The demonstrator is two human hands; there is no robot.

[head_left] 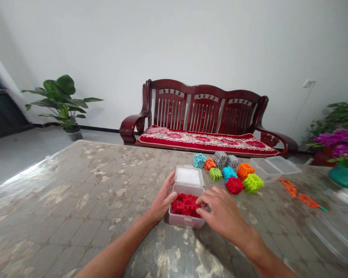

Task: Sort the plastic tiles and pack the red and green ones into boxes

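Note:
A small clear plastic box (pixel 186 221) stands on the table in front of me, its hinged lid (pixel 188 175) tipped back. Red interlocking plastic building pieces (pixel 185 204) fill it. My left hand (pixel 164 197) grips the box's left side, the thumb over the rim and the fingers along the outer wall. From the right, my right hand (pixel 217 206) reaches over the rim, thumb and fingertips bent close together on a red piece at the box's right side. Its fingertips partly cover that piece.
Behind the box sit several knobbly block clusters, among them a red one (pixel 234 185) and a lime one (pixel 253 183). An open clear container (pixel 263 170) lies farther right, near orange linked pieces (pixel 308 200). A purple-flowered plant (pixel 342 143) stands at the right edge, a wooden bench (pixel 205 108) beyond the table.

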